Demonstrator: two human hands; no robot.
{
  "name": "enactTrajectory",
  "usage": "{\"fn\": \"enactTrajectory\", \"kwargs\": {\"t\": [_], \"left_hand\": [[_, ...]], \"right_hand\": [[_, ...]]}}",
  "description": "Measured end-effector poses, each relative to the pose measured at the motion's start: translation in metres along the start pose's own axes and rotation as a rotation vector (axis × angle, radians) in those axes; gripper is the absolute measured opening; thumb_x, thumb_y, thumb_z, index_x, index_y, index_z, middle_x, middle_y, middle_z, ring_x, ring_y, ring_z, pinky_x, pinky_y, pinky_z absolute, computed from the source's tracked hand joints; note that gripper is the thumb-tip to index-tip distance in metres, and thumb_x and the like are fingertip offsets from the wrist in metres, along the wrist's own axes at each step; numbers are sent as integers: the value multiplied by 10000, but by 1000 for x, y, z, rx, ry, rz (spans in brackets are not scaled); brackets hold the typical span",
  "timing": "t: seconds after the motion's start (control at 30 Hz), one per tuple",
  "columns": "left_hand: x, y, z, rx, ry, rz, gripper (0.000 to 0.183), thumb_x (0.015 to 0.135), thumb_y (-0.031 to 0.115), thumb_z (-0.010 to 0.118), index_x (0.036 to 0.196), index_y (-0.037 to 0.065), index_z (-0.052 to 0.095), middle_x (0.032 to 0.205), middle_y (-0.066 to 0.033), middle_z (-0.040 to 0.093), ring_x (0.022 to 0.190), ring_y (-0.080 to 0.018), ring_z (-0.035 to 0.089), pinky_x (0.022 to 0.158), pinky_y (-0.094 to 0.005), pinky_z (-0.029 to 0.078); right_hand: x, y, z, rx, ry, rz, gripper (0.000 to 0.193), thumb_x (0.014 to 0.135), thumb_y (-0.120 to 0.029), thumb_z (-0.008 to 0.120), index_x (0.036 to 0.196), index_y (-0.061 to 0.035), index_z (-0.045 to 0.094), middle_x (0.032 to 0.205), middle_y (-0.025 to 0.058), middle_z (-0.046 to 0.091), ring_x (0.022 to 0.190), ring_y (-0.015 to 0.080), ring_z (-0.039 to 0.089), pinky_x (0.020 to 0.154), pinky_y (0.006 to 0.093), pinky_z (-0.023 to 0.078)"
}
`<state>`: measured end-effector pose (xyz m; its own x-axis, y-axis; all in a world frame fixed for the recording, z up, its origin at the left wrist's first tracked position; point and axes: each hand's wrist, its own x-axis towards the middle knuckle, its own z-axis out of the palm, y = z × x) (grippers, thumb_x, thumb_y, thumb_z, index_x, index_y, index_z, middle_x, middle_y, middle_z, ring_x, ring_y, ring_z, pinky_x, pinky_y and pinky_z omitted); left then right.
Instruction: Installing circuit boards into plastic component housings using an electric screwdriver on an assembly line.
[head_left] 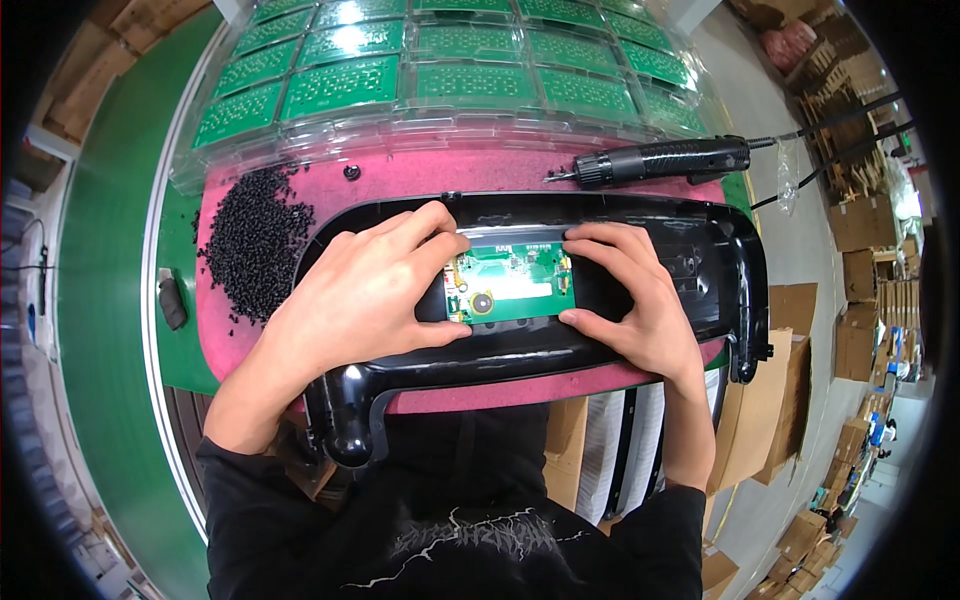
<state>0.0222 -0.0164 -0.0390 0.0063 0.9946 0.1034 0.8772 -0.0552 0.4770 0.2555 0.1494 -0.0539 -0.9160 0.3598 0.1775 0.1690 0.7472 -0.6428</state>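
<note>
A green circuit board [520, 305] lies in the middle of a long black plastic housing [700, 290], which rests open side up. My left hand [375, 285] grips the board's left end, thumb at the lower corner and fingers at the upper one. At the opposite end, my right hand [640, 300] pinches the board the same way. A round dark part sits near the board's lower left. Whether the board is fully seated in the housing I cannot tell.
A pink mat [390, 170] lies under the housing. To the left is a heap of small black screws [255, 240]. A black electric screwdriver [660, 162] lies behind the housing at right. Clear trays of green boards [470, 85] stand at the back. Cardboard boxes [765, 410] stand at right.
</note>
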Motion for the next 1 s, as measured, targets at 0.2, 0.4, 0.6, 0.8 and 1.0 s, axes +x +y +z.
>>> {"fn": "enactTrajectory", "kwargs": {"t": [0.2, 0.4, 0.6, 0.8, 1.0], "left_hand": [[0, 1, 0, 15, -15, -2, 583, 630, 244, 848, 1118, 30, 612, 1083, -76, 568, 915, -286, 644, 693, -383, 522], [-2, 2, -1, 27, -25, -5, 610, 647, 242, 841, 1160, 31, 588, 1116, -80, 557, 972, -288, 636, 721, -386, 527], [-5, -1, -1, 10, -36, 1, 680, 664, 307, 847, 1212, 31, 554, 1151, -90, 541, 1019, -307, 621, 741, -400, 530], [-6, -2, -1, -30, -21, 7, 716, 723, 439, 797, 1234, 10, 538, 1158, -115, 542, 1056, -326, 610, 760, -412, 530], [-4, -6, 1, -54, -26, -18, 645, 832, 467, 702, 1227, -17, 544, 1149, -119, 554, 1039, -325, 619, 774, -418, 526]], "right_hand": [[1, -1, 2, 5, 25, 12, 558, 645, -90, 816, 1168, -17, 636, 1252, 128, 595, 1188, 321, 527, 1023, 417, 418], [1, -3, 1, -31, -10, -9, 639, 673, -107, 822, 1258, -27, 576, 1273, 141, 565, 1219, 321, 495, 1048, 407, 406], [-4, -1, -10, 81, 240, 111, 657, 713, -97, 765, 1319, -60, 515, 1178, 92, 593, 1113, 219, 568, 955, 347, 426], [5, 60, -88, -536, 595, 382, 562, 941, -183, 619, 1459, -149, 404, 1171, 159, 563, 1107, 260, 502, 977, 405, 410], [39, 51, -77, 51, 717, 337, 485, 979, -111, 586, 1394, -84, 336, 1200, 131, 530, 1012, 208, 603, 889, 333, 499]]}}
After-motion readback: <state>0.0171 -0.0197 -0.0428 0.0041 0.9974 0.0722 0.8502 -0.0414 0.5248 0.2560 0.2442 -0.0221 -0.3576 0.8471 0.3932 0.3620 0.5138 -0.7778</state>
